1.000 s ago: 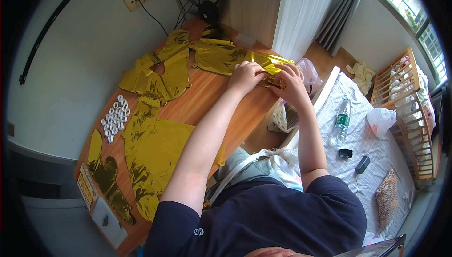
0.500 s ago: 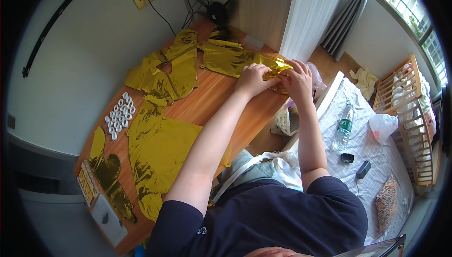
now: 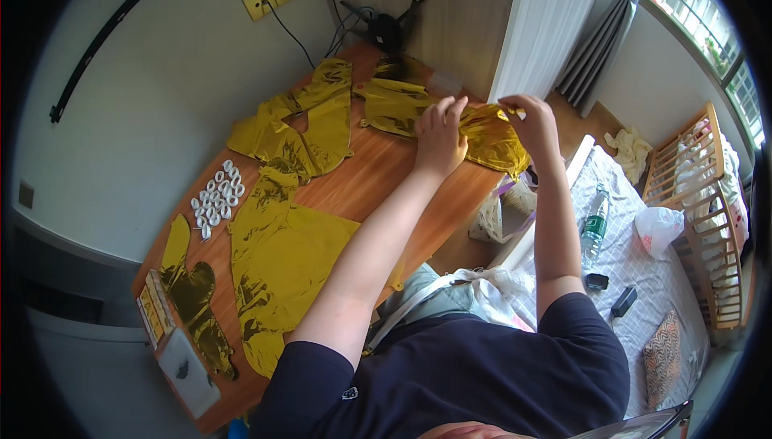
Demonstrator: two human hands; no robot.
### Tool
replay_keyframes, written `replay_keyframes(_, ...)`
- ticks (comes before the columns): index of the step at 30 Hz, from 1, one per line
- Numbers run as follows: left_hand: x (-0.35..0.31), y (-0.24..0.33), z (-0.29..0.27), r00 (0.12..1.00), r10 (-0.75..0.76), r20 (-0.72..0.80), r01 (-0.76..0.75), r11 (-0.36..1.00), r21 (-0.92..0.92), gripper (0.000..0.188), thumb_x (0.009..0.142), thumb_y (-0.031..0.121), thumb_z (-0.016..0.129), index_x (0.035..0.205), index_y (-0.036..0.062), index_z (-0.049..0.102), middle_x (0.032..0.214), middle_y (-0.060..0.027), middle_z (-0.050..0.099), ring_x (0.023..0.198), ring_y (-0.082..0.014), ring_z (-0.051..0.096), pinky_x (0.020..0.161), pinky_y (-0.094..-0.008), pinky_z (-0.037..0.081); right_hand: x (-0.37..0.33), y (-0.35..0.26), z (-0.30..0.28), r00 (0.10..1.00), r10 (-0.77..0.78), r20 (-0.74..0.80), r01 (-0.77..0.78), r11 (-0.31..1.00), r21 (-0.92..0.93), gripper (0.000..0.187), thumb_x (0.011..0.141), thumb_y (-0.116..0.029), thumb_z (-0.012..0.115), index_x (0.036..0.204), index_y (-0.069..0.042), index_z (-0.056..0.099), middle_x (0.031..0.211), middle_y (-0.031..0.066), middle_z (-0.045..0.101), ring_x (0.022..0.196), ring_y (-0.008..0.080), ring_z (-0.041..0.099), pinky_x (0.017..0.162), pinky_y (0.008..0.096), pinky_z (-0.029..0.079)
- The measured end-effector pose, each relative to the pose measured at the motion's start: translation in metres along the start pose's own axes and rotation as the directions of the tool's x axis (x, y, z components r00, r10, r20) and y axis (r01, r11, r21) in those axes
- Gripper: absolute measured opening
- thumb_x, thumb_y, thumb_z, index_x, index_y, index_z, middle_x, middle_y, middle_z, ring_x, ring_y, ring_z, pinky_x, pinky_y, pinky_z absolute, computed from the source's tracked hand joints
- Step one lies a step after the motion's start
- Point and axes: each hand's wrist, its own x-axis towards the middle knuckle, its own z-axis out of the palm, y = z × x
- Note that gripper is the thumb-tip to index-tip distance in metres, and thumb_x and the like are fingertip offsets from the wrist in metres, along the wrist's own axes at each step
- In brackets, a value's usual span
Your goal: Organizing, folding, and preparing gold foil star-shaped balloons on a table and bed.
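My left hand [image 3: 441, 137] lies over a flat gold foil balloon [image 3: 394, 109] at the far side of the wooden table, fingers stretched out and nearly flat. My right hand [image 3: 534, 121] is bent in a pinch at the upper right edge of the same balloon's crinkled, rounded end. Whatever lies between its fingertips is too small to make out. More uninflated gold foil balloons spread across the table: one with a cut-out [image 3: 326, 137] at the back, a large one [image 3: 301, 246] by my left forearm, and a narrow curved one [image 3: 193, 294] at the left.
Several small white rolls [image 3: 217, 198] sit in a cluster at the table's left. A white tablet-like slab [image 3: 189, 375] and a narrow box [image 3: 155, 310] line the left edge. A black router [image 3: 386, 33] stands behind. To the right is a bed [image 3: 563, 222] with a water bottle [image 3: 596, 226].
My hands have moved apart. The right has lifted away to the right, the left has flattened out, and the balloon's end, bunched before, now lies spread and rounded.
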Motion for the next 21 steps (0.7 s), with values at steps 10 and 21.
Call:
replay_keyframes(10, -0.005, -0.004, 0.012, 0.979, 0.199, -0.037, -0.199, 0.980, 0.001, 0.039, 0.079, 0.021, 0.077, 0.115, 0.0199, 0.061, 0.130, -0.0054, 0.055, 0.120, -0.0306, 0.051, 0.099, -0.0510, 0.036, 0.100, -0.040, -0.016, 0.997, -0.059, -0.043, 0.054, 0.992, -0.116, 0.021, 0.095, -0.027, 0.066, 0.106, -0.011, 0.075, 0.097, 0.0115, 0.074, 0.090, 0.0332, 0.071, 0.080, 0.0405, 0.055)
replay_keyframes(21, 0.005, -0.027, 0.032, 0.936, -0.351, -0.004, 0.351, 0.936, -0.037, 0.046, 0.092, 0.036, 0.066, 0.131, 0.0111, 0.060, 0.134, -0.0135, 0.059, 0.117, -0.0358, 0.057, 0.100, -0.0537, 0.044, 0.107, -0.089, -0.119, 0.680, -0.237, -0.694, 0.223, 0.968, -0.112, 0.014, 0.093, -0.015, 0.072, 0.105, -0.009, 0.077, 0.094, 0.0080, 0.075, 0.082, 0.0183, 0.073, 0.073, 0.0293, 0.057)
